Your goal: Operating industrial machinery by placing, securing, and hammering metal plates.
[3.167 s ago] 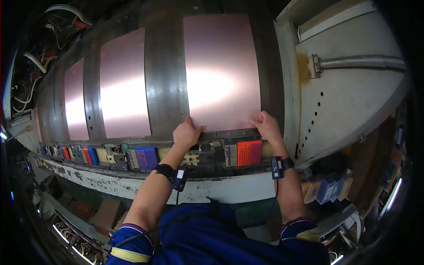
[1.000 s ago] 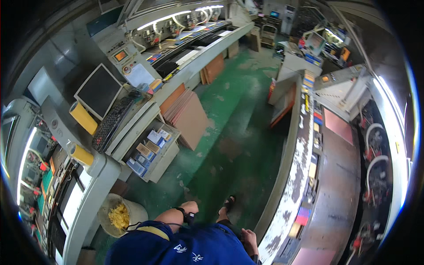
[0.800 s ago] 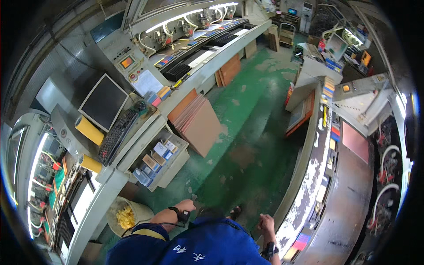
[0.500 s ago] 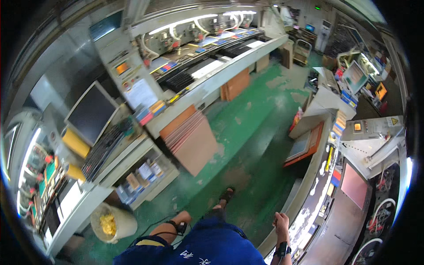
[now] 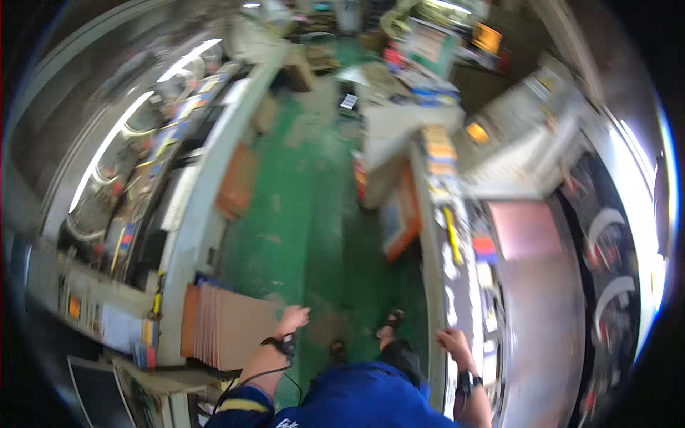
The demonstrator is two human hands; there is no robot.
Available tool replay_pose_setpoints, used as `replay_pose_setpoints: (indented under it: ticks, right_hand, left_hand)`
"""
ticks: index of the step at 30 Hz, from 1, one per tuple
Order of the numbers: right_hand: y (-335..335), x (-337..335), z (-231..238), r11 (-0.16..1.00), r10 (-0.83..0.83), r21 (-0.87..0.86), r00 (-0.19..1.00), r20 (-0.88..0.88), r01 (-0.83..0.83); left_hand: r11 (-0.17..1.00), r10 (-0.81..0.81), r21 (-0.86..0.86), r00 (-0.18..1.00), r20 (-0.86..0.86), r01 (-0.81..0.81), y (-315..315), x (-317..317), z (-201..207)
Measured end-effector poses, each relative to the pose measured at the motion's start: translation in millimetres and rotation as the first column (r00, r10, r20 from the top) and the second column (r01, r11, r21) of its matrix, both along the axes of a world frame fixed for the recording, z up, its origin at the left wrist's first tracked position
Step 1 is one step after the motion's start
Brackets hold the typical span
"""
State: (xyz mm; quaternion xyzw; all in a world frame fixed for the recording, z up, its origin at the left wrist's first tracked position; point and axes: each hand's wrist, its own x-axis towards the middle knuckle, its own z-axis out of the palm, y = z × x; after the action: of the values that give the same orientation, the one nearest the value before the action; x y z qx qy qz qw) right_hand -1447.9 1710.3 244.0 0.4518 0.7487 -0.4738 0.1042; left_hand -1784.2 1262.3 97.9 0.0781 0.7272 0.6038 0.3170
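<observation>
My left hand [image 5: 293,319] is held out over the green floor, its fingers curled and nothing seen in them. Closest to it is a stack of brown boards [image 5: 239,324] leaning on the machine at the left. A dark strap and a cable run along my left wrist. My right hand [image 5: 454,344] hangs beside the long ledge [image 5: 457,285] of the right machine, loosely closed with no object showing. I cannot tell whether it touches the ledge. On that ledge lie a yellow tool [image 5: 452,234] and several small boxes. The picture is smeared by motion.
Green floor [image 5: 285,185] runs between two machine rows. A pinkish copper sheet [image 5: 526,230] lies on the right machine's bed. An orange-framed panel [image 5: 403,217] leans against its side. Orange-brown boards [image 5: 238,180] stand at the left machine. A monitor [image 5: 101,392] is at lower left.
My view has swung to the right, so the aisle now lies straight ahead. My left hand has come into view; my right hand is still by the right machine. My feet have shifted.
</observation>
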Motion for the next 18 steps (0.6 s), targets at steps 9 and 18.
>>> replay_pose_setpoints:
  ticks: [9,18]
  right_hand:
    - [184.0,-182.0,-76.1,0.798,0.08,0.6,0.974,-0.212,0.065]
    - [267.3,-220.4,-97.1,0.929,0.146,0.359,0.98,-0.137,-0.089]
  left_hand:
    - [0.805,-0.514,-0.528,0.761,-0.395,0.269,285.7,-73.1,63.4]
    - [0.791,-0.607,-0.356,0.565,-0.558,0.498,650.5,-92.4,234.6]
